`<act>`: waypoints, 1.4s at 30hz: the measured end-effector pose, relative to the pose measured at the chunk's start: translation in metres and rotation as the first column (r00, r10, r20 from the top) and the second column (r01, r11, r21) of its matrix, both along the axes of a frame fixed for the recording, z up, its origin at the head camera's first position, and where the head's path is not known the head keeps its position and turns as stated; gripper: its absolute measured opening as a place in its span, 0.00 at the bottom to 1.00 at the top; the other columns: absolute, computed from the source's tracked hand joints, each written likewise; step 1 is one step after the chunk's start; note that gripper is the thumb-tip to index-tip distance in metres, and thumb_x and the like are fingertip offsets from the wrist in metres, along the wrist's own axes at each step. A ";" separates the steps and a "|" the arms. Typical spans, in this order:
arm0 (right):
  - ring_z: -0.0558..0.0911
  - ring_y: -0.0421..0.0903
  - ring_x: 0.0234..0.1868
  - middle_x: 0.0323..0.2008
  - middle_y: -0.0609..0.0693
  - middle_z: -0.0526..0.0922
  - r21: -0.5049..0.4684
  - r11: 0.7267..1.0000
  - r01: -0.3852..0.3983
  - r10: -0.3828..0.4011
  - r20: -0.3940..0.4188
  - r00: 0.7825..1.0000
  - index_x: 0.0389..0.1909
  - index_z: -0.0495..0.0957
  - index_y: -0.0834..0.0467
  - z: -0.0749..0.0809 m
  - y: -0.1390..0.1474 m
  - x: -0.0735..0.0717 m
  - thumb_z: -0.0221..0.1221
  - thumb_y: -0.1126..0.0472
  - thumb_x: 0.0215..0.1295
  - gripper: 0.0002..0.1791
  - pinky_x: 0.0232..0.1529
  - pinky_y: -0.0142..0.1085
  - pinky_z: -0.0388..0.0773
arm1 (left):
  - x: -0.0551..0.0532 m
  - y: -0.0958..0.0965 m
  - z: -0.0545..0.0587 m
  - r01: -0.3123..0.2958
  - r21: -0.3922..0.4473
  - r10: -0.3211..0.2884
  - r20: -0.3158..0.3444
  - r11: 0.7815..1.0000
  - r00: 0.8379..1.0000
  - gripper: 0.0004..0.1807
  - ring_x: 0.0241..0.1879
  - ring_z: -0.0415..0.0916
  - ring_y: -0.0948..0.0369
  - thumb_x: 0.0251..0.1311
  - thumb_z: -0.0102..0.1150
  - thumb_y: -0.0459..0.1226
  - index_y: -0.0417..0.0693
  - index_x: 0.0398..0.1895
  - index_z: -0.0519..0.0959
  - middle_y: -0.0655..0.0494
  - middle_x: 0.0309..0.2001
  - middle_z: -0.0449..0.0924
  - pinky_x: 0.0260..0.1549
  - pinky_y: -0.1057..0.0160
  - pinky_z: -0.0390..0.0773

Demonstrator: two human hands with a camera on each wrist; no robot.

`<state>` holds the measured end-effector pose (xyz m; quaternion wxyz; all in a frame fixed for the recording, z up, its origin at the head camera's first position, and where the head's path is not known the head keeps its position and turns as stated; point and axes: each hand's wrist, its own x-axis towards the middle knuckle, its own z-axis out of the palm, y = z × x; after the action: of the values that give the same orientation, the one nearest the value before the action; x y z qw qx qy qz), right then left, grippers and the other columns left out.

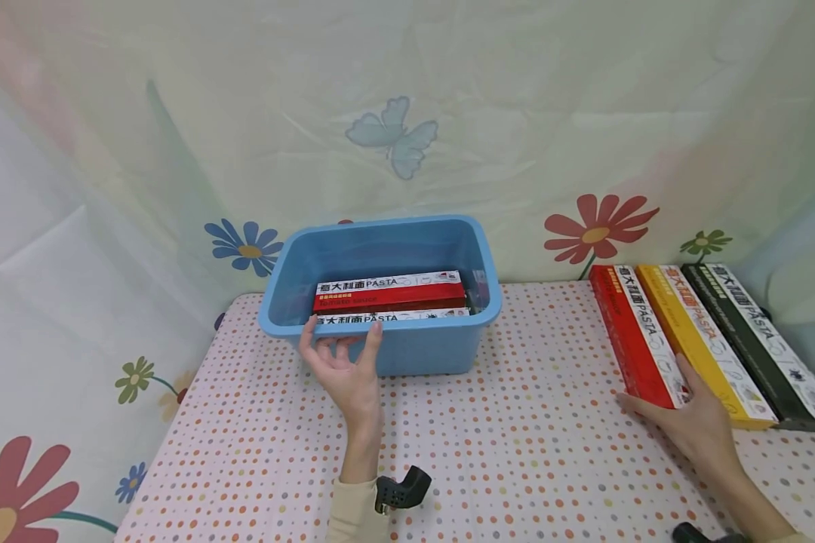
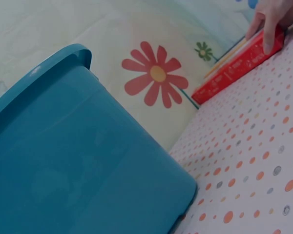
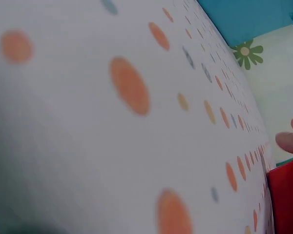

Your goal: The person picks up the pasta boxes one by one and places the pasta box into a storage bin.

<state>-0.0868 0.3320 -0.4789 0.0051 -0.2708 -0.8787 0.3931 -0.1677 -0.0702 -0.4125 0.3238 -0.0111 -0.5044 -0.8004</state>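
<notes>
A blue plastic bin (image 1: 421,347) stands at the back of the table. Inside it lie red-and-white pasta boxes (image 1: 387,294), the front one partly hidden by the rim. My left hand (image 1: 346,377) holds the bin's front rim, thumb and one finger up at the edge with the other fingers curled below it. On the right, my right hand (image 1: 699,422) grips the near end of a red pasta box (image 1: 625,339), thumb on its left side. This box lies on the table beside a yellow pasta box (image 1: 706,343) and a black pasta box (image 1: 764,347).
The table (image 1: 516,452) has a dotted cloth. Behind it hangs a floral curtain (image 1: 516,151). A black wrist camera (image 1: 404,489) sits at the left wrist. In the right wrist view, the red box's corner (image 3: 288,200) shows at the right edge.
</notes>
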 end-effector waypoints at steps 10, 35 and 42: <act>0.53 0.74 0.72 0.79 0.76 0.45 -0.033 0.997 0.066 -0.067 -0.051 0.996 0.84 0.30 0.55 -0.002 -0.006 -0.001 0.66 0.49 0.70 0.60 0.68 0.72 0.63 | 0.000 -0.002 0.000 0.000 -0.011 0.000 0.014 1.000 1.000 0.47 0.49 0.77 0.50 0.58 0.74 0.25 0.47 0.75 0.55 0.44 0.63 0.71 0.54 0.51 0.85; 0.65 0.30 0.54 0.70 0.48 0.67 -0.048 0.975 -0.215 0.176 -0.418 0.891 0.84 0.52 0.40 0.053 -0.026 0.012 0.69 0.62 0.68 0.49 0.38 0.14 0.73 | -0.002 0.000 -0.001 -0.017 -0.003 0.017 0.012 1.000 1.000 0.49 0.48 0.77 0.51 0.56 0.76 0.27 0.46 0.75 0.56 0.44 0.59 0.72 0.49 0.57 0.85; 0.68 0.33 0.58 0.63 0.27 0.67 0.024 0.889 -0.457 0.389 -0.567 0.726 0.82 0.59 0.46 0.097 -0.047 -0.015 0.70 0.74 0.60 0.52 0.39 0.20 0.80 | -0.001 0.003 -0.001 -0.016 -0.002 0.016 0.015 1.000 1.000 0.48 0.47 0.78 0.52 0.55 0.76 0.26 0.49 0.75 0.57 0.44 0.59 0.72 0.49 0.59 0.85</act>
<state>-0.1014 0.2852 -0.3821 0.1553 0.0637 -0.8519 0.4960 -0.1690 -0.0675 -0.4131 0.3264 -0.0013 -0.5077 -0.7973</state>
